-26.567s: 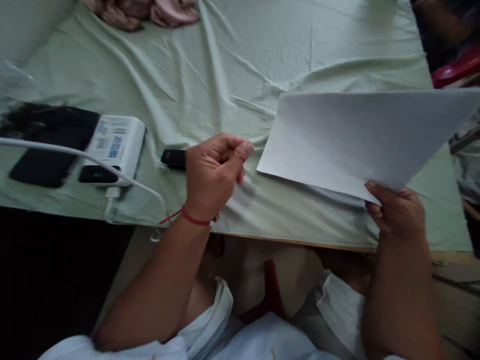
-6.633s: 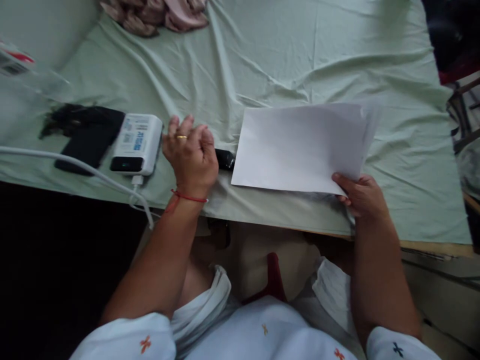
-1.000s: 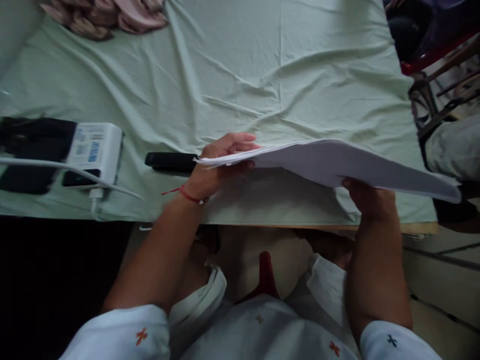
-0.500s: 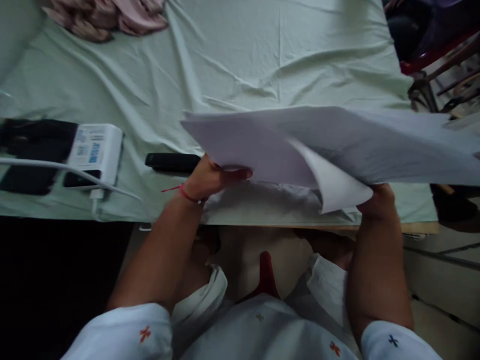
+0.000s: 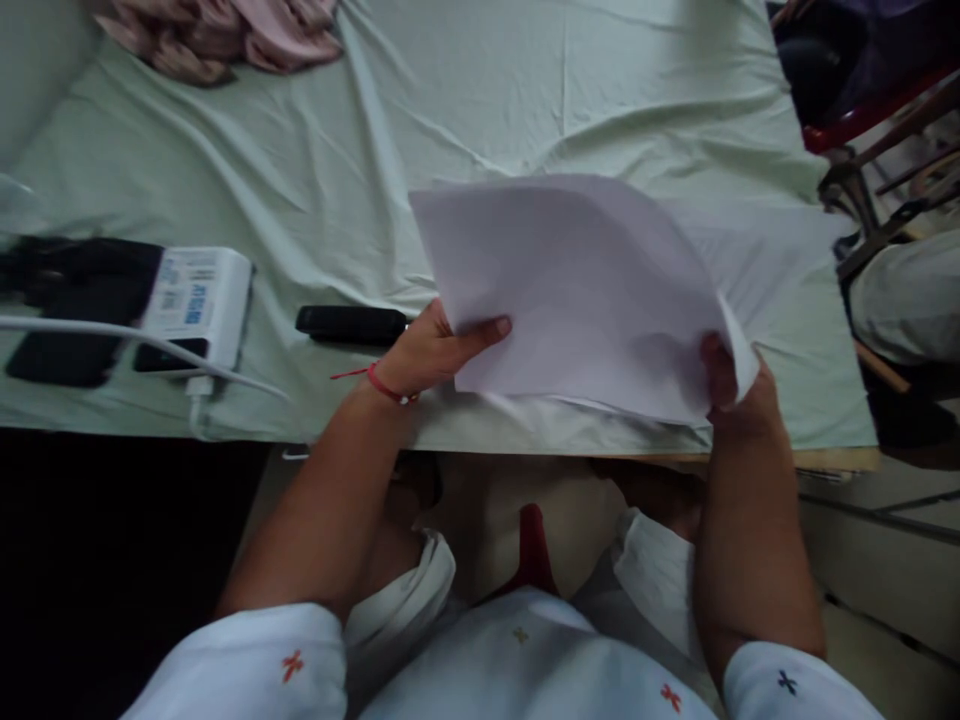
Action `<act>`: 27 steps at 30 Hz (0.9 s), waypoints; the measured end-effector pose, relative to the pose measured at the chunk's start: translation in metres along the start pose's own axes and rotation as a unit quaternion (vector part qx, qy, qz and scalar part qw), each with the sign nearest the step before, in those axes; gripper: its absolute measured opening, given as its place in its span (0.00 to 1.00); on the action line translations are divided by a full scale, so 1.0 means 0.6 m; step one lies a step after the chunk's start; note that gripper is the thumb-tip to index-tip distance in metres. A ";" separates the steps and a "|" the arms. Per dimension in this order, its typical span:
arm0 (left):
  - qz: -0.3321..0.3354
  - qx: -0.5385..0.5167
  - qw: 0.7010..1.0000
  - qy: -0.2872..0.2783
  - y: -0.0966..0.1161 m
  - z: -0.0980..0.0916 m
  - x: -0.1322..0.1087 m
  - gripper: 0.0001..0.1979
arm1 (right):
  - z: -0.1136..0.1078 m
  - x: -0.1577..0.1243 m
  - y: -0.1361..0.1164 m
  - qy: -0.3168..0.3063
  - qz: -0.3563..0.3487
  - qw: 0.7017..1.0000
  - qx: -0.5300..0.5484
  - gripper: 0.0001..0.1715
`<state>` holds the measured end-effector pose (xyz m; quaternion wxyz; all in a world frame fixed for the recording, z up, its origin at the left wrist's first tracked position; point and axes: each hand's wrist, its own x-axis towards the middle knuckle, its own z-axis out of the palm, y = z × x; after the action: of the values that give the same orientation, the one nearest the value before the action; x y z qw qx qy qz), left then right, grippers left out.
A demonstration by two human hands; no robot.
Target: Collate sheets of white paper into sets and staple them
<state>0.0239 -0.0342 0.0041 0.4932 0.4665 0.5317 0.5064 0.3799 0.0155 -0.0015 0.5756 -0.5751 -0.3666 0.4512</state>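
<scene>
Several white paper sheets point(image 5: 570, 290) are held above the near edge of the cloth-covered table. My left hand point(image 5: 435, 350), with a red thread on its wrist, grips their left edge, thumb on top and fingers hidden beneath. At the lower right corner my right hand point(image 5: 739, 385) is closed on the sheets, where the paper curls up around the thumb. Beyond the right edge, part of a printed sheet point(image 5: 757, 250) shows, blurred. A black oblong object point(image 5: 351, 325) lies just left of my left hand.
A white power bank point(image 5: 217, 300) with a plugged-in white cable point(image 5: 112, 327) lies at the left beside a dark phone-like slab point(image 5: 64, 355). Crumpled pink cloth point(image 5: 232, 35) rests at the far left on the pale green sheet point(image 5: 480, 90). A red chair point(image 5: 862, 120) stands at the right.
The sheets that fanned out to the right have swung down and in. The top page now lies flatter between my hands, and the large curl at the lower middle has moved to the right corner.
</scene>
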 end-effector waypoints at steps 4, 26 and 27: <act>-0.032 -0.055 0.998 -0.027 -0.003 0.001 0.001 0.26 | 0.006 0.011 -0.002 0.010 0.029 0.997 -0.071 0.37; -0.011 -0.049 0.998 -0.032 -0.009 -0.008 0.005 0.24 | -0.007 -0.008 -0.008 -0.186 0.054 0.979 -0.064 0.26; -0.003 -0.035 0.999 -0.035 -0.010 -0.012 0.003 0.23 | -0.004 -0.010 -0.008 -0.169 0.037 0.983 -0.056 0.26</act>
<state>0.0164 -0.0333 -0.0022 0.5288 0.4646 0.4975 0.5071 0.3806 0.0095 0.0035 0.4551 -0.5352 -0.4622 0.5412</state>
